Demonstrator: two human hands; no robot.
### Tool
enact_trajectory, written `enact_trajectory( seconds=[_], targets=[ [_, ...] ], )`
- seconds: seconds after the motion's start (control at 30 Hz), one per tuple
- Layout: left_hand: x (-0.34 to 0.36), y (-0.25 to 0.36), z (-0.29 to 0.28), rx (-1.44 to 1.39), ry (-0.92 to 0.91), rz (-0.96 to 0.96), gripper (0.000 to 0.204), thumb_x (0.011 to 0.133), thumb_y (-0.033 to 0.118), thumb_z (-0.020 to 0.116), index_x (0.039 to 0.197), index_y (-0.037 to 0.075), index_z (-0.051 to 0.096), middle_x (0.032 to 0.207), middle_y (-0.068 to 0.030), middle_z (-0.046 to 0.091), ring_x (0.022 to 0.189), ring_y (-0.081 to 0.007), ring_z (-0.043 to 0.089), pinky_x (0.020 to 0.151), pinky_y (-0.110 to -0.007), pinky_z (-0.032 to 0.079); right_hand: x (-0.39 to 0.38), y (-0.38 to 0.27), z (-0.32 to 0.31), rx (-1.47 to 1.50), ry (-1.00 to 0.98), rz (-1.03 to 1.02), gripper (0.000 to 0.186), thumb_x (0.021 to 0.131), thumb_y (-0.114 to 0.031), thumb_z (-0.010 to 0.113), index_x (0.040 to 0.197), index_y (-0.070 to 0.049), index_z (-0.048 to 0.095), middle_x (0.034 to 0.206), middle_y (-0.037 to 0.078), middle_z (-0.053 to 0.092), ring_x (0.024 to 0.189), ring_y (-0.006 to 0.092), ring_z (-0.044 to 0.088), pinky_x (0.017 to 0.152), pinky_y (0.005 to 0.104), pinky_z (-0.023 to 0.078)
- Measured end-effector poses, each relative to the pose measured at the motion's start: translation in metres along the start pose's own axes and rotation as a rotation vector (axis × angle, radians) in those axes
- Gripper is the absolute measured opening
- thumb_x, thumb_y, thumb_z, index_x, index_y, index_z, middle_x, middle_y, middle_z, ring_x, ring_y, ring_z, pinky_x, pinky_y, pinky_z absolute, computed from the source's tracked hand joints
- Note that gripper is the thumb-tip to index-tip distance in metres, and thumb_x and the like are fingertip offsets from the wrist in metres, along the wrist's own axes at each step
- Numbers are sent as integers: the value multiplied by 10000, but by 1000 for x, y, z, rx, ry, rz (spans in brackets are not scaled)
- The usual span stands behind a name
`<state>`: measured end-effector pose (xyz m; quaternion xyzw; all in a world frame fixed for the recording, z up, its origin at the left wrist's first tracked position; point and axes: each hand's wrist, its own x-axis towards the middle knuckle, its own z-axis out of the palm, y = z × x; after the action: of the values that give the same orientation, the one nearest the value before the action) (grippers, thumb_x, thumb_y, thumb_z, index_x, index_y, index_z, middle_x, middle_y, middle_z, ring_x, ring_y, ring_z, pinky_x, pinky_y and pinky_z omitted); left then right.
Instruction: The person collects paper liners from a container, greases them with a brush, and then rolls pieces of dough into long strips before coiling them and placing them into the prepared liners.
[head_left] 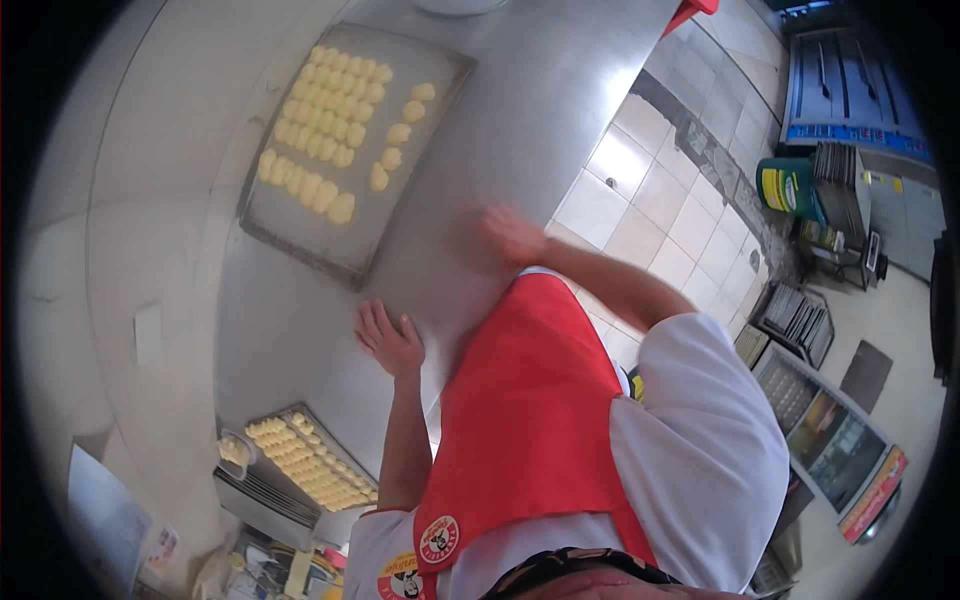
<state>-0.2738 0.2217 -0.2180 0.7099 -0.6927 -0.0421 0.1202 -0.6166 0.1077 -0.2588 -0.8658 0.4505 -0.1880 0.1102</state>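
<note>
My left hand point(392, 340) rests palm down on the steel table point(490, 110), its fingers spread and holding nothing. It lies just off the near end of a baking tray point(365, 215). On that tray sit tight rows of small pale yellow dough pieces point(333, 100), with a looser line of several more point(398, 133) along the right side. My right hand point(512, 237) is over the table near its right edge, in front of my red apron point(530, 400). Motion smears its fingers, and nothing held can be made out.
A second tray of dough pieces point(315, 465) stands at the lower left beside a clear container point(236, 452). A wall point(150, 230) borders the table's left side. To the right are tiled floor, a green bucket point(785, 188), stacked trays point(796, 318) and a glass-fronted cabinet point(825, 435).
</note>
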Motion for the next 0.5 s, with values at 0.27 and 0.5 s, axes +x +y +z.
enact_trajectory(
  seconds=[0.27, 0.5],
  targets=[
    [0, -1, -13, 0, -76, -23, 582, 1012, 375, 535, 1530, 118, 463, 1614, -111, 408, 1508, -372, 324, 1228, -599, 169, 55, -13, -22, -69, 35, 244, 184, 904, -174, 619, 1055, -67, 614, 1066, 150, 598, 1059, 336, 561, 898, 467, 449],
    [-9, -11, -14, -33, -19, -7, 577, 1009, 378, 534, 1525, 128, 474, 1625, -101, 394, 1508, -364, 322, 1232, -595, 157, 63, 39, -41, -72, -97, 143, 207, 912, -160, 625, 1100, -73, 632, 1030, 131, 603, 1033, 335, 580, 915, 453, 451]
  ],
)
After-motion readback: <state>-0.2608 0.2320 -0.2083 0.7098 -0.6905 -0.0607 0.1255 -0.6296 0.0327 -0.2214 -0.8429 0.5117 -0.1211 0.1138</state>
